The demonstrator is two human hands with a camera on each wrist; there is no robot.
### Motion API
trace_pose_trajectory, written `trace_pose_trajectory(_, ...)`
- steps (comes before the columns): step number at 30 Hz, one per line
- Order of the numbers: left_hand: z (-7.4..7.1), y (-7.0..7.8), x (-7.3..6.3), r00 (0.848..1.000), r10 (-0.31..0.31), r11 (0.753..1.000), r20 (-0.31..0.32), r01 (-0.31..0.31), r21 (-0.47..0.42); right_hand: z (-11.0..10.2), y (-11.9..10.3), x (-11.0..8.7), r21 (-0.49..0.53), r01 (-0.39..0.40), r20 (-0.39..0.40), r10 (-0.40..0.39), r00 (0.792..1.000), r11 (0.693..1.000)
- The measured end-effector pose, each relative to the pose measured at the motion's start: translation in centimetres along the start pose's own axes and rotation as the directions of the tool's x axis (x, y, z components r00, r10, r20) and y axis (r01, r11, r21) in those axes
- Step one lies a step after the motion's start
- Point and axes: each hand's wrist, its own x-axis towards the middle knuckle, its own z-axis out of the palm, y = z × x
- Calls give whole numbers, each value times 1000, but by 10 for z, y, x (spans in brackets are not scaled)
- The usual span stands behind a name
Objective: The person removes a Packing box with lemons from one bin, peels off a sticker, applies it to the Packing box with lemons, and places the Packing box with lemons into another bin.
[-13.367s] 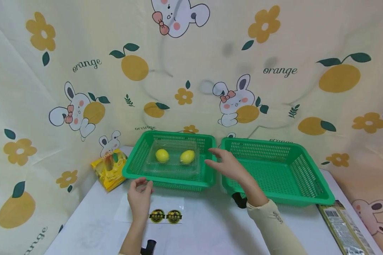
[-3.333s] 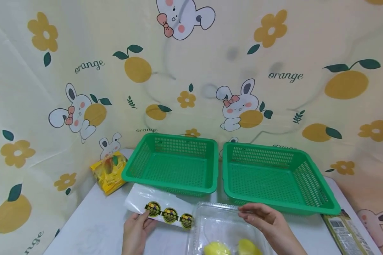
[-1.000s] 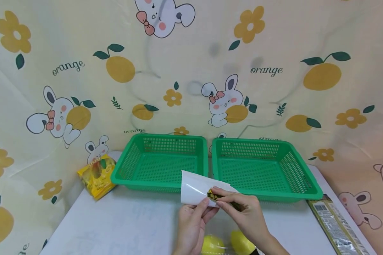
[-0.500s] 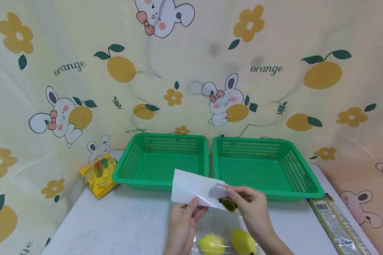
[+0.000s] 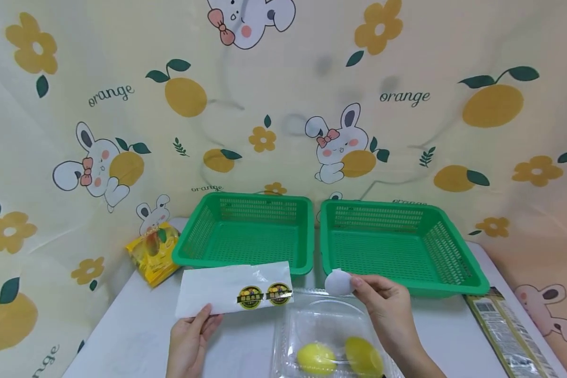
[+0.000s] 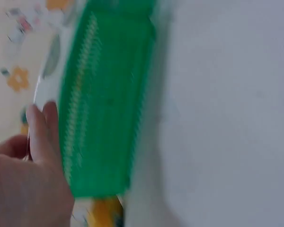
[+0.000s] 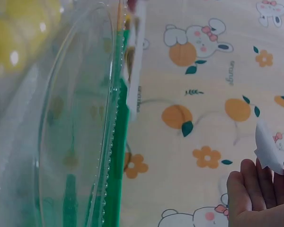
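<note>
My left hand pinches the lower edge of a white sticker sheet, which bears two round black-and-gold labels at its right end. Between thumb and fingers of my right hand is one peeled round sticker, its pale back facing the head camera. The same sticker looks slightly curled in the right wrist view. Below and between the hands lies a clear plastic clamshell box with two yellow lemons in it. In the left wrist view the sheet is mostly hidden behind my fingers.
Two green plastic baskets, a left one and a right one, stand side by side at the back. A yellow snack bag lies at the left, and a flat printed packet at the right edge of the white table.
The hands have drawn apart, the sheet going left and flattening out. One sticker has come off it into my right hand. Earlier, the box with lemons moved from the left basket to the table.
</note>
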Motion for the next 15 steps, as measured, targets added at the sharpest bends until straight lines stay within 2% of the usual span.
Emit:
trace_pose_trajectory(3, -16, -5, 16, 999, -44, 998, -9, 45, 49, -3, -1, -2, -4, -10, -13, 10, 1000, 1000)
trace_pose_trajectory(8, -38, -15, 27, 996, -67, 997, -65, 68, 22, -5, -1, -4, -21, -28, -30, 27, 999, 999)
trace_pose_trajectory(12, -44, -17, 28, 990, -25, 1000, -136, 25, -4, -5, -1, -4, -27, -28, -36, 27, 999, 999)
trace_pose_trajectory(14, -43, -17, 25, 986, 39, 999, -159, -44, -31, -6, -2, -5, -42, -31, -49, 29, 998, 999)
trace_pose_trajectory(15, -40, -16, 22, 978, 73, 996, -195, -80, -27, -6, -2, -5, -48, -30, -54, 27, 998, 998)
